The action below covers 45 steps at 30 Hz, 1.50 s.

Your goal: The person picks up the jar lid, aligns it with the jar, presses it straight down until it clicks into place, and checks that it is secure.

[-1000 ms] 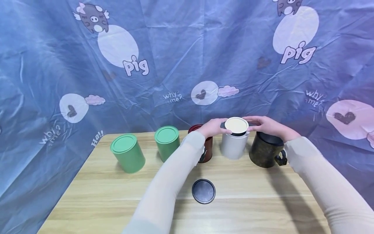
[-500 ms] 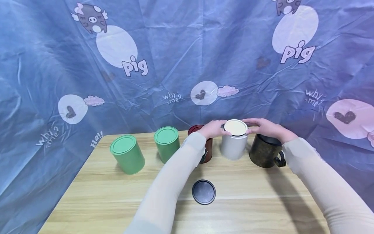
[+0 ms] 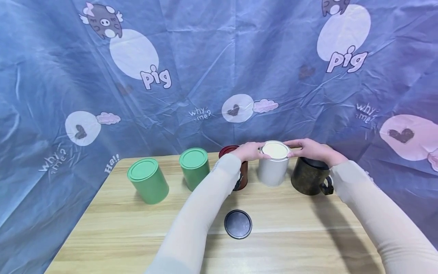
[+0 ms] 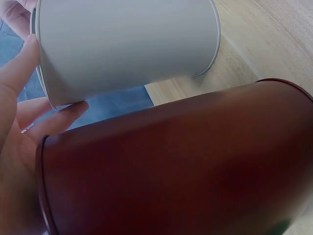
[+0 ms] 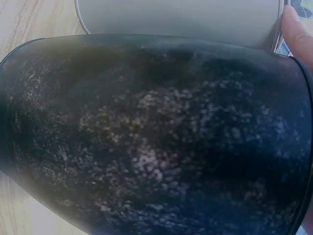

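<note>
A white lid (image 3: 275,150) sits on top of a white canister (image 3: 273,172) at the back of the table. My left hand (image 3: 251,151) holds the lid's left edge, reaching over a dark red canister (image 3: 244,177). On the other side my right hand (image 3: 308,151) holds the right edge, above a black mottled mug (image 3: 309,178). In the left wrist view, a thumb (image 4: 24,61) lies on the lid's rim while other fingers touch the canister's upper side. The right wrist view is mostly filled by the mug; only part of the hand shows.
Two lidded green canisters (image 3: 149,182) (image 3: 195,171) stand to the left. A round black lid (image 3: 238,224) lies flat on the wooden table (image 3: 284,243) in front. Close behind hangs a blue printed cloth (image 3: 202,72). The mug's handle (image 3: 326,186) points front right.
The white lid has come down in my hands; the dark gap between it and the white canister has closed. Both hands dropped slightly with it. The view has shifted a little.
</note>
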### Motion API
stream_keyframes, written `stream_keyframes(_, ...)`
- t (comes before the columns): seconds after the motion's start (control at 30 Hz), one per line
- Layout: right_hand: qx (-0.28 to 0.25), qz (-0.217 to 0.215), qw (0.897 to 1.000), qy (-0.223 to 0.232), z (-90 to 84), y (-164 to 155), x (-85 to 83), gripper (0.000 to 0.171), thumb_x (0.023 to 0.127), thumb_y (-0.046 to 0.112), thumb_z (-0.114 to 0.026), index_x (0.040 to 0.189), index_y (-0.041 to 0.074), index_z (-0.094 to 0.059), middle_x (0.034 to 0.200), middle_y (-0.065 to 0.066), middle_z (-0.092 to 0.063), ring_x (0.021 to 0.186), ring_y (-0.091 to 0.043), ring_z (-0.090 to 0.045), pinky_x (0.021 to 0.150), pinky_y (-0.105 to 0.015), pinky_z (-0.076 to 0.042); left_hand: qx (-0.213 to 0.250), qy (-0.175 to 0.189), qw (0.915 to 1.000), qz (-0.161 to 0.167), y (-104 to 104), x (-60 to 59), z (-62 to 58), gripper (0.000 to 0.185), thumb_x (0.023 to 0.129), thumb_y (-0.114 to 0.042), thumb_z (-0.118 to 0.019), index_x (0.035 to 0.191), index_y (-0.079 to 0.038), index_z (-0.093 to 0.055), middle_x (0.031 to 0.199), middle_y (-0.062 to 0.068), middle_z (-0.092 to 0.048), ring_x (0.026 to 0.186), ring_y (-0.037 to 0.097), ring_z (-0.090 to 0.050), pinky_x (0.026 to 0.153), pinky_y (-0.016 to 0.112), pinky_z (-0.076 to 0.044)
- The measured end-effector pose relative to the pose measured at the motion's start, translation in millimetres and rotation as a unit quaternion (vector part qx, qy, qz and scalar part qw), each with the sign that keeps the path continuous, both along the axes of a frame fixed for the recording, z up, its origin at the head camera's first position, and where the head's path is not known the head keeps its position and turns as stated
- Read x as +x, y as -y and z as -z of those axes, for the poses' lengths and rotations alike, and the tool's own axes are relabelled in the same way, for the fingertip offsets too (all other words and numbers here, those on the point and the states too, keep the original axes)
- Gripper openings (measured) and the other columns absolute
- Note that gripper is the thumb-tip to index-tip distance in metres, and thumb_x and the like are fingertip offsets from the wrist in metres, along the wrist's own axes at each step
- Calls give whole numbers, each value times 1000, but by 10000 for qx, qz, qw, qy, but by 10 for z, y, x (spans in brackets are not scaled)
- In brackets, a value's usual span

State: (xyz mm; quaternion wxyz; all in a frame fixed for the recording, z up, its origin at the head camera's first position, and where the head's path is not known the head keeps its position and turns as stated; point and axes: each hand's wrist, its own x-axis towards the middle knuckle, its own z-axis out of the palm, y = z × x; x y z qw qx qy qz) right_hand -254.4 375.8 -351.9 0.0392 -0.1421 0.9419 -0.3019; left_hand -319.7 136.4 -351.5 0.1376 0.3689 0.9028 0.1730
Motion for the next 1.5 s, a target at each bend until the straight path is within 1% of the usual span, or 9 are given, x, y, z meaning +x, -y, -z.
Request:
stream_keyframes(0.13, 62, 161, 9998, 129, -19, 3, -4, 60, 88, 29, -71, 138, 1, -52, 135, -23, -55, 129, -43, -47, 107, -58, -35, 0, 59, 10000, -73, 8, 12, -11, 70, 92, -48, -61, 151, -20, -35, 151, 1, -44, 140, 17, -40, 114, 31, -34)
stream_keyframes(0.4, 30, 472, 9977, 493, -73, 26, 3, 64, 85, 37, -73, 138, 6, -53, 135, -22, -55, 133, -44, -41, 110, -59, -30, 189, 155, 9994, -240, 16, 26, -34, 69, 90, -46, -65, 149, -19, -40, 149, 2, -47, 138, 17, -42, 113, 32, -36)
stream_keyframes(0.57, -27, 484, 9963, 706, -104, 40, -18, 65, 84, 37, -74, 138, 7, -53, 138, -22, -51, 135, -44, -38, 111, -60, -28, 239, 267, 9985, -405, 24, 13, -30, 71, 88, -48, -66, 148, -20, -40, 149, 1, -46, 138, 16, -42, 113, 32, -37)
stream_keyframes(0.67, 47, 462, 9959, 775, -124, 41, -35, 65, 83, 36, -75, 137, 6, -53, 137, -23, -51, 134, -44, -39, 111, -60, -27, 211, 289, 9984, -447, 25, 6, -28, 71, 87, -49, -66, 148, -22, -40, 149, 0, -46, 138, 16, -42, 112, 33, -37)
stream_keyframes(0.83, 112, 488, 9957, 776, -156, 67, -71, 65, 82, 34, -76, 136, 4, -53, 130, -25, -56, 127, -43, -48, 110, -60, -30, 215, 266, 9980, -540, 24, 7, -48, 71, 86, -49, -67, 147, -23, -42, 148, 0, -47, 136, 16, -44, 111, 34, -39)
stream_keyframes(0.9, 151, 494, 9957, 773, -161, 76, -75, 66, 82, 34, -76, 136, 3, -53, 129, -26, -57, 125, -44, -50, 110, -60, -31, 228, 291, 9977, -574, 25, 9, -56, 70, 86, -49, -68, 147, -24, -43, 148, 0, -47, 136, 16, -44, 111, 35, -39)
stream_keyframes(1.2, 257, 444, 9950, 853, -166, 81, -52, 67, 84, 36, -74, 138, 4, -51, 136, -27, -50, 130, -47, -42, 110, -62, -29, 215, 335, 9971, -655, 23, 23, -63, 69, 84, -48, -69, 145, -25, -45, 148, -1, -48, 136, 16, -44, 110, 37, -40)
stream_keyframes(1.37, 396, 433, 9953, 770, -176, 86, -46, 66, 84, 37, -74, 137, 4, -52, 138, -28, -48, 132, -47, -39, 110, -62, -28, 178, 306, 9973, -642, 16, 28, -70, 69, 85, -48, -68, 145, -25, -46, 148, 0, -48, 136, 16, -45, 109, 37, -40)
stream_keyframes(1.5, 464, 473, 9953, 708, -182, 99, -22, 66, 84, 36, -73, 137, 5, -52, 138, -28, -48, 132, -48, -39, 110, -61, -29, 168, 306, 9975, -615, 11, 23, -57, 69, 85, -49, -68, 145, -25, -46, 147, -1, -48, 136, 16, -45, 109, 37, -41)
